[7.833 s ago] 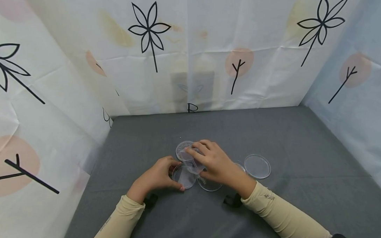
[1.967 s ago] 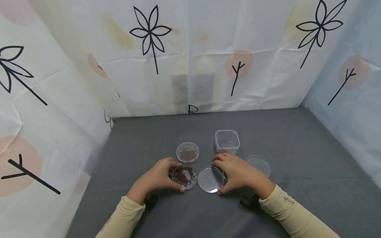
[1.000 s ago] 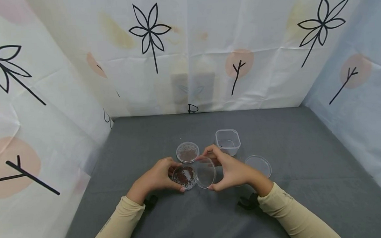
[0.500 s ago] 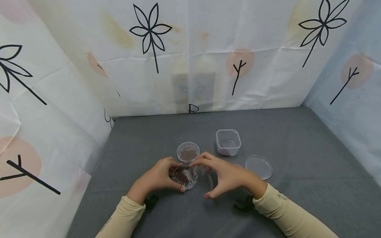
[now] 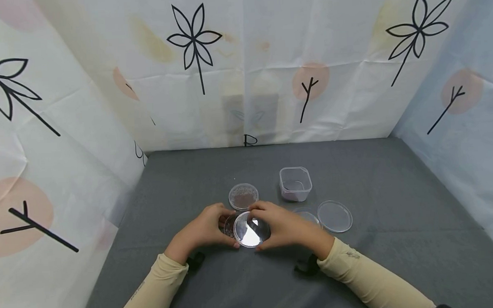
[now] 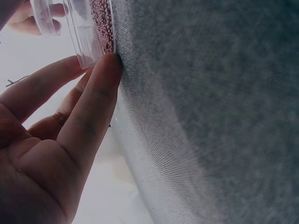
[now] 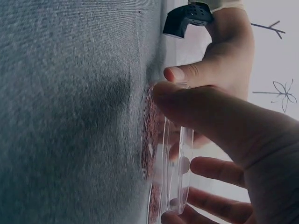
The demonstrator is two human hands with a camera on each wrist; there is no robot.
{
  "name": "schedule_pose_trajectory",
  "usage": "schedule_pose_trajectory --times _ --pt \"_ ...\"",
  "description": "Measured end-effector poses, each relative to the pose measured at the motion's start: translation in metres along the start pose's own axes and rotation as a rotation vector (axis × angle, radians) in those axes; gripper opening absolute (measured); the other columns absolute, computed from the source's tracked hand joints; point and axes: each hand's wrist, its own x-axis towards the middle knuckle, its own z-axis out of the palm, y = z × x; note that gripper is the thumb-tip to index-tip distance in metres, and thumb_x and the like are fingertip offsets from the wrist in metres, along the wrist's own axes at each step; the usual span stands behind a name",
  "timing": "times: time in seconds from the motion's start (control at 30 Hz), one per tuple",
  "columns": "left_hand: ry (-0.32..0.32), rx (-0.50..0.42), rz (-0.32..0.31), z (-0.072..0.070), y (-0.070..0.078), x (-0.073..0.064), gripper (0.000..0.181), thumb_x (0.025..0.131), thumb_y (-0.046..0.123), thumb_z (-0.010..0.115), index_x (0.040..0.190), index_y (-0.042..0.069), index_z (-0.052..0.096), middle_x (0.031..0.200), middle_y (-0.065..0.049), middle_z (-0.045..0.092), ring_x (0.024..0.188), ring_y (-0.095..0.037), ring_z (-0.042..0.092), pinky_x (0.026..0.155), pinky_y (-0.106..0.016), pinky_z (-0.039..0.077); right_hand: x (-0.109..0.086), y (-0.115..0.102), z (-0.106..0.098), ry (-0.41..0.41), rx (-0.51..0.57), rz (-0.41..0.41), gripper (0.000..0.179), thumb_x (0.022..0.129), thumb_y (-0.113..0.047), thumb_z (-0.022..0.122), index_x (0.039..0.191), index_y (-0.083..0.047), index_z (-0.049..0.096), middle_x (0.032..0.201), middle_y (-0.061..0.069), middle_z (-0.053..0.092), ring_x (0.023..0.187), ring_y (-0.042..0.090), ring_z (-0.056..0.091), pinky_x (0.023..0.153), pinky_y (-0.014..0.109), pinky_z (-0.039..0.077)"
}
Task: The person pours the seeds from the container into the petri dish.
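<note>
My left hand [image 5: 206, 228] holds a clear round petri dish [image 5: 228, 226] on the table between thumb and fingers. Reddish-brown granules show through its wall in the left wrist view. Over this dish my right hand [image 5: 281, 225] pinches a clear petri dish lid [image 5: 251, 235] by its edge, thumb at the near side and fingers at the far side. The lid covers most of the dish in the head view and sits shifted slightly right. In the right wrist view the lid [image 7: 184, 154] stands just off the granule-filled dish [image 7: 149, 130].
Directly behind is another round dish [image 5: 243, 197] with brown granules. A clear square tub [image 5: 295, 185] stands back right. Two clear round pieces lie to the right, one whole [image 5: 334, 216] and one partly behind the right hand [image 5: 307, 214]. Printed white cloth walls [image 5: 267, 49] enclose the grey table.
The right hand earlier tipped the square tub over the dish, then set it down behind. It picked up the lid, tilted it and brought it left over the dish. The left hand stays put.
</note>
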Motion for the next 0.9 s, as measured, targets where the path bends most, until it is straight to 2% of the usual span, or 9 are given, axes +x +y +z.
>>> schedule_pose_trajectory --times 0.23,0.47,0.73,0.9 --pt "0.006 -0.029 0.011 0.000 -0.002 -0.001 0.086 0.067 0.039 0.104 0.137 0.004 0.067 0.118 -0.005 0.065 0.104 -0.014 0.065 0.089 -0.031 0.061 0.005 -0.003 0.003 -0.014 -0.011 0.026 0.060 0.078 -0.033 0.097 0.127 -0.014 0.068 0.139 0.007 0.060 0.126 0.023 0.059 0.104 0.043 0.055" --pt "0.017 -0.026 0.044 0.000 -0.004 -0.001 0.087 0.066 0.041 0.104 0.136 0.004 0.066 0.117 -0.004 0.066 0.102 -0.013 0.065 0.088 -0.027 0.060 0.006 -0.003 0.005 -0.026 -0.016 0.011 0.061 0.081 -0.035 0.095 0.131 -0.011 0.068 0.137 0.007 0.060 0.126 0.023 0.059 0.106 0.042 0.053" --pt "0.030 -0.024 0.038 0.001 -0.004 -0.002 0.088 0.062 0.040 0.105 0.134 0.005 0.068 0.116 -0.004 0.066 0.101 -0.013 0.066 0.088 -0.027 0.061 0.011 -0.006 0.006 -0.028 -0.024 -0.001 0.064 0.082 -0.035 0.094 0.134 -0.009 0.068 0.139 0.009 0.060 0.127 0.024 0.059 0.107 0.041 0.053" --pt "0.013 -0.041 0.023 0.000 -0.003 -0.003 0.092 0.061 0.040 0.106 0.136 0.005 0.067 0.118 -0.004 0.065 0.103 -0.014 0.066 0.090 -0.027 0.061 0.013 -0.007 0.009 -0.019 -0.038 -0.012 0.064 0.082 -0.036 0.094 0.134 -0.009 0.068 0.138 0.009 0.060 0.125 0.023 0.059 0.106 0.040 0.054"
